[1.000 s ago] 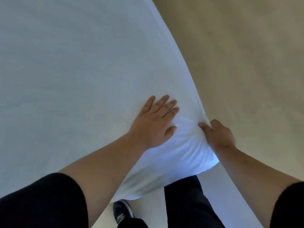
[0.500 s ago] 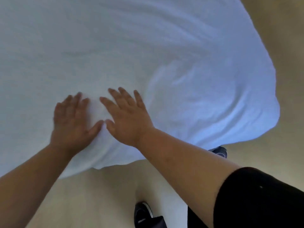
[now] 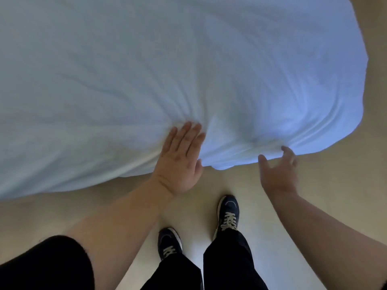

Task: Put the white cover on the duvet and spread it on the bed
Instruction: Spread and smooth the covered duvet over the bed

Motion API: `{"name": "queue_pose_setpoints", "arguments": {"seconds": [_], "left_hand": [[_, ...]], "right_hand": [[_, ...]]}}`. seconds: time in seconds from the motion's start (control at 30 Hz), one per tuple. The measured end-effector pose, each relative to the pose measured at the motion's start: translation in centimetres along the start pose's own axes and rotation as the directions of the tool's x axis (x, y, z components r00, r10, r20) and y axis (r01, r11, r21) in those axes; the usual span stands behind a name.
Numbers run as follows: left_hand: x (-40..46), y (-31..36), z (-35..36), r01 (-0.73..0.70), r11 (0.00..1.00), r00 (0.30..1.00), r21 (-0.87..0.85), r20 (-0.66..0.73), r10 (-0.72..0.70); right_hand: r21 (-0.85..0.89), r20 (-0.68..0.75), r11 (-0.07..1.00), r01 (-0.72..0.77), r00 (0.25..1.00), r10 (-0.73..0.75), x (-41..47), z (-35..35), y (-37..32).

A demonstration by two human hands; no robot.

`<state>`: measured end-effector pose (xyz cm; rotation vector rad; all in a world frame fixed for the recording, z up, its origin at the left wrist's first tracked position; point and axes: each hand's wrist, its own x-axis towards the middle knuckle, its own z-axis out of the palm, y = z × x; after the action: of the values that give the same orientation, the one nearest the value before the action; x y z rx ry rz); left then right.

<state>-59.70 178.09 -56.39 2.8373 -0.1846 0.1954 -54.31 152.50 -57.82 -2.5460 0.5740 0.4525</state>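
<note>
The covered duvet (image 3: 167, 70) fills the frame from 9 o'clock across 12 to about 2 o'clock, its near hem hanging over the beige floor (image 3: 335, 185). At roughly 6 o'clock of the white mass, the left hand (image 3: 180, 160) lies flat on the hem with fingers straight and close together, pressing the fabric, and creases fan out from its fingertips toward 12 and 1 o'clock. Further toward 4 o'clock, the right hand (image 3: 277, 172) hovers with fingers loosely spread and curved, its tips at or just touching the puckered edge; I cannot tell if it pinches anything, and it looks to hold nothing. Below, at 6 o'clock, two dark shoes (image 3: 228, 214) stand on the floor close under the hem.

Risks, as I judge them: pressing with one flat palm may drag the cover over the filling and deepen the bunching between the hands rather than smooth it. If the right hand pulls only the outer cloth, the duvet inside could slip from its corner. The hanging hem could also be stepped on.

The duvet's near edge runs from 8 o'clock to 3 o'clock, with the rounded corner at 3. Which axis is the longer cannot be told, since much lies outside the frame.
</note>
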Motion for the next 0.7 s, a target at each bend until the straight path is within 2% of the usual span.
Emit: {"name": "queue_pose_setpoints", "arguments": {"seconds": [0.03,0.07,0.1,0.13,0.17,0.2,0.23,0.27,0.3,0.33,0.37,0.4,0.43,0.47,0.5,0.57,0.6,0.63,0.7], "left_hand": [[-2.1,-0.5,0.2,-0.042,0.997,0.999,-0.062,-0.036,0.04],[-4.5,-1.3,0.9,-0.04,0.995,0.999,-0.09,-0.027,0.038],[-6.8,-2.2,1.8,0.021,0.994,0.999,-0.103,0.029,-0.018],[-8.9,-3.0,2.9,0.129,0.987,0.988,-0.1,0.098,-0.119],[-10.6,-3.4,4.3,0.294,0.949,0.945,-0.116,0.184,-0.27],[-11.6,-3.4,5.5,0.498,0.849,0.855,-0.174,0.261,-0.448],[-11.7,-3.1,6.6,0.705,0.658,0.707,-0.266,0.336,-0.622],[-11.2,-2.7,7.8,0.84,0.393,0.53,-0.375,0.408,-0.744],[-10.2,-2.1,9.1,0.862,0.097,0.375,-0.497,0.498,-0.782],[-9.0,-1.7,10.3,0.757,-0.198,0.286,-0.623,0.588,-0.757],[-7.8,-1.5,11.2,0.573,-0.425,0.273,-0.701,0.652,-0.707],[-6.8,-1.5,11.9,0.364,-0.589,0.31,-0.722,0.69,-0.654],[-6.1,-1.7,12.3,0.161,-0.704,0.357,-0.691,0.706,-0.612],[-5.5,-2.2,12.4,0.003,-0.761,0.395,-0.648,0.7,-0.595],[-5.2,-2.5,12.4,-0.094,-0.783,0.425,-0.615,0.686,-0.59],[-5.3,-2.7,12.5,-0.134,-0.784,0.438,-0.606,0.674,-0.596],[-5.8,-2.4,12.7,-0.094,-0.764,0.388,-0.638,0.684,-0.618],[-6.7,-1.7,12.9,0.005,-0.728,0.31,-0.686,0.693,-0.651],[-9.0,-0.3,13.3,0.324,-0.594,0.126,-0.737,0.655,-0.745]], "right_hand": [[0.215,0.065,0.966,-0.145,0.989,0.134,-0.9,1.7,-0.3],[0.379,0.188,0.873,-0.308,0.949,0.253,-1.6,3.6,-0.3],[0.467,0.328,0.767,-0.441,0.891,0.313,-2.0,5.5,-0.2],[0.51,0.444,0.682,-0.524,0.84,0.312,-2.1,7.3,0.0],[0.536,0.534,0.619,-0.574,0.798,0.278,-1.7,9.1,0.3],[0.563,0.606,0.553,-0.614,0.762,0.229,-1.3,10.8,0.8],[0.595,0.661,0.476,-0.648,0.731,0.168,-0.6,12.3,1.1],[0.622,0.702,0.381,-0.684,0.703,0.115,0.3,13.6,1.4],[0.639,0.734,0.275,-0.718,0.676,0.06,1.1,14.3,1.6],[0.651,0.747,0.193,-0.734,0.665,0.009,1.9,14.9,1.8],[0.666,0.743,0.144,-0.732,0.669,-0.036,2.6,15.1,1.8],[0.686,0.727,0.121,-0.717,0.683,-0.074,3.1,15.1,1.6],[0.704,0.71,0.103,-0.702,0.695,-0.113,3.5,15.0,1.3],[0.715,0.698,0.103,-0.691,0.702,-0.139,3.7,14.9,1.3],[0.721,0.693,0.127,-0.681,0.71,-0.125,3.8,14.9,1.7],[0.732,0.664,0.252,-0.633,0.745,-0.058,3.1,15.0,3.5],[0.727,0.639,0.32,-0.608,0.769,0.008,2.4,15.1,5.3],[0.714,0.615,0.371,-0.593,0.785,0.072,1.5,15.2,7.4],[0.699,0.576,0.437,-0.566,0.808,0.125,-0.3,14.8,10.7]]}}
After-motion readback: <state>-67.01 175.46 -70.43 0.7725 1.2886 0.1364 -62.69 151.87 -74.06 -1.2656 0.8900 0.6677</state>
